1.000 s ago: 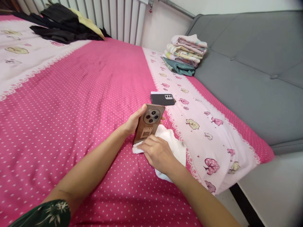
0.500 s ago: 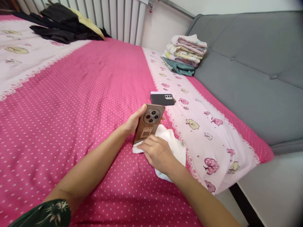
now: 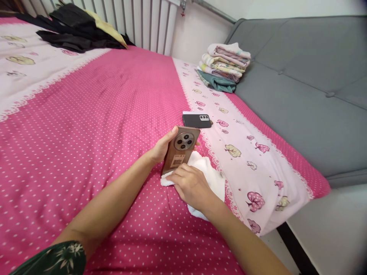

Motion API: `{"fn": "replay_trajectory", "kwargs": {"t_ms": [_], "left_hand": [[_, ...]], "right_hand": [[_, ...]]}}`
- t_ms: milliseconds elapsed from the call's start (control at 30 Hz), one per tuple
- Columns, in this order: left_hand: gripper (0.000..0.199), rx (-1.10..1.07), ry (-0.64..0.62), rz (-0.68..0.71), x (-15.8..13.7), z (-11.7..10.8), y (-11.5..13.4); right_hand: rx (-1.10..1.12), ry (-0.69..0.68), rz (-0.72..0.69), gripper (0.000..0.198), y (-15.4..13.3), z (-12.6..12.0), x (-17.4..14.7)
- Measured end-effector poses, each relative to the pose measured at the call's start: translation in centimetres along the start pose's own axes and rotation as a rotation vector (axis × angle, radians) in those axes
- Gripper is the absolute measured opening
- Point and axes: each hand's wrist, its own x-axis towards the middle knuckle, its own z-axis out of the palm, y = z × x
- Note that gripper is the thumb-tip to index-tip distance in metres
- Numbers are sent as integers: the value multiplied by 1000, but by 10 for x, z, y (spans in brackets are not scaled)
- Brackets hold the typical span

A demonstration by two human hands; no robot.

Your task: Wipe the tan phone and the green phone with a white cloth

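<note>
A bronze-brown phone (image 3: 178,149) with a round camera block and a pale label is tilted up, its back facing me. My left hand (image 3: 164,147) grips it by the sides, thumb along the left edge and fingertips showing past the right edge. At the phone's lower end, my right hand (image 3: 189,184) is closed on a white cloth (image 3: 210,175). A fold of that cloth meets the bottom edge of the phone, and the rest spreads under and beyond my right hand on the bed. My right fingertips are partly hidden in the cloth.
Just beyond lies a dark phone (image 3: 195,120) on the pink dotted bedspread (image 3: 123,95), a white item partly under it. Folded cloths (image 3: 225,67) are stacked by the grey padded headboard (image 3: 295,91). Dark clothes (image 3: 74,28) lie near the radiator (image 3: 143,23).
</note>
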Motion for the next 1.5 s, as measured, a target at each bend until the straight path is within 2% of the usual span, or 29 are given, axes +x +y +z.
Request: {"fn": "replay_trajectory", "kwargs": {"t_ms": [1500], "left_hand": [[77, 14, 18, -11, 0, 2, 2]], "right_hand": [[-1, 12, -9, 25, 1, 1, 0]]}}
